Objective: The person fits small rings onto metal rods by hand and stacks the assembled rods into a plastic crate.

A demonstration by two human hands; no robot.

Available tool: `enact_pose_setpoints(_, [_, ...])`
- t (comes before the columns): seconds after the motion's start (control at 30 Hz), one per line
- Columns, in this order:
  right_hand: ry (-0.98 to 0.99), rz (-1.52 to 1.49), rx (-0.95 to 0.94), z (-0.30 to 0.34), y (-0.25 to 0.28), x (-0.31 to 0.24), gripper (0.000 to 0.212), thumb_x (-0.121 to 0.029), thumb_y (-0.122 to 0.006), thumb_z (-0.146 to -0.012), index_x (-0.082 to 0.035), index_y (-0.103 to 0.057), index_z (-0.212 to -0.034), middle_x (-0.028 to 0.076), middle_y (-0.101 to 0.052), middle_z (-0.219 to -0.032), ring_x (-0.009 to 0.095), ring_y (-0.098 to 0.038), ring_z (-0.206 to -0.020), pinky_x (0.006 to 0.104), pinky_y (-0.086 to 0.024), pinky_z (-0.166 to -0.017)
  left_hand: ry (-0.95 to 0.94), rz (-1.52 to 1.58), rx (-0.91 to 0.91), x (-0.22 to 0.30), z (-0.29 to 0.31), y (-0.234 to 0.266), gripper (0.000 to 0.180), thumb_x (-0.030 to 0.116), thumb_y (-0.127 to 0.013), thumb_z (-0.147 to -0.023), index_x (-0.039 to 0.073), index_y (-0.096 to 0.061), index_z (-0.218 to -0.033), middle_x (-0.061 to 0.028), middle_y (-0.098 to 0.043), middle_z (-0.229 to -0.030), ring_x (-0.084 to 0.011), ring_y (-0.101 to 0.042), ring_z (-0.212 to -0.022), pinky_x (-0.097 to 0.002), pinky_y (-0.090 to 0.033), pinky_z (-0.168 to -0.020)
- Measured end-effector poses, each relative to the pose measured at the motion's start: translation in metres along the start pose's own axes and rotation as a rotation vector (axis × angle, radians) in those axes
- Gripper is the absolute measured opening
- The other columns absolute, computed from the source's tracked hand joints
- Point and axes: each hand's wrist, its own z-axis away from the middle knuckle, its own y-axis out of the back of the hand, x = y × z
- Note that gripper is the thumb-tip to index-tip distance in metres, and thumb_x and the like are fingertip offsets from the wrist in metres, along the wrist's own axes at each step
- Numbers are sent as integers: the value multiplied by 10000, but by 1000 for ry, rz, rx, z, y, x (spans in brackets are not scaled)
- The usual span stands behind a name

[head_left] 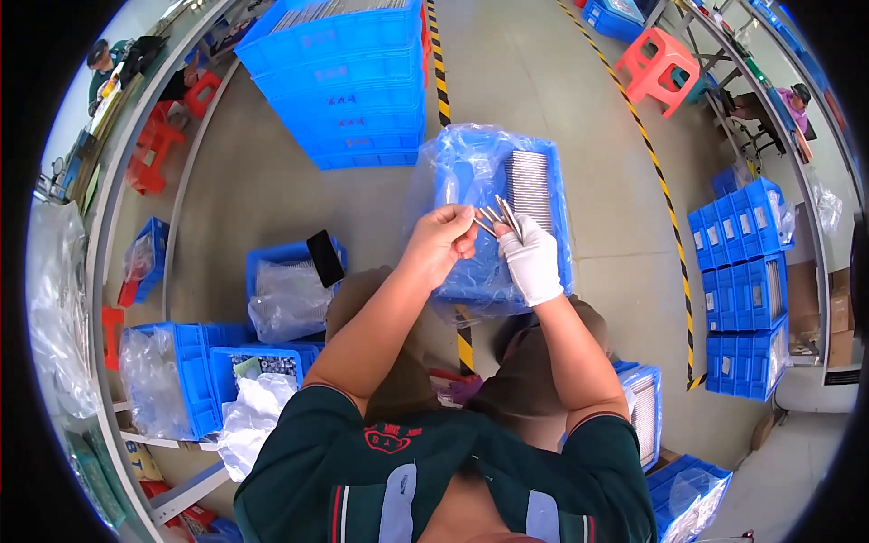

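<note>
My right hand [534, 261], in a white glove, is closed round several thin metal rods [503, 215] that fan out toward the upper left. My bare left hand [441, 241] is closed in a pinch beside them, its fingertips at the end of one rod. Both hands are over a blue bin [563, 217] lined with clear plastic film [471, 158]. Inside, along its right side, lies a neat stack of similar metal rods [529, 185]. My hands hide part of the bin's middle.
A tall stack of blue crates [362, 100] stands at the far left of the bin. Left of me, a black phone [325, 259] rests on another blue bin [262, 262]. More crates [742, 271] stand at the right, beyond striped floor tape [665, 185]. People sit at benches on both sides.
</note>
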Motion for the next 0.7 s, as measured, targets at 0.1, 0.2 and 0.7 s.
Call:
enact_pose_setpoints(0.1, [16, 5, 14, 2, 2, -9, 108, -133, -587, -797, -33, -580, -839, 104, -521, -579, 161, -486, -500, 289, -407, -509, 28, 11, -10, 2, 2, 0, 169, 200, -561, -851, 35, -569, -819, -23, -517, -663, -90, -431, -532, -239, -358, -510])
enact_pose_setpoints(0.2, [114, 105, 51, 4, 3, -14, 109, -139, -589, -798, -37, -580, -835, 114, -530, -587, 184, -499, -503, 302, -410, -512, -17, -161, 28, 5, 4, -1, 188, 209, -572, -845, 25, -576, -802, -31, -544, -674, -93, -464, -561, -239, -379, -527])
enact_pose_setpoints(0.7, [6, -11, -126, 1, 10, -10, 106, -132, -598, -789, -35, -591, -830, 99, -526, -564, 158, -483, -487, 291, -401, -492, -190, -496, 67, 8, 0, 12, 208, 196, -601, -819, -6, -633, -861, -17, -590, -742, -69, -470, -656, -213, -372, -613])
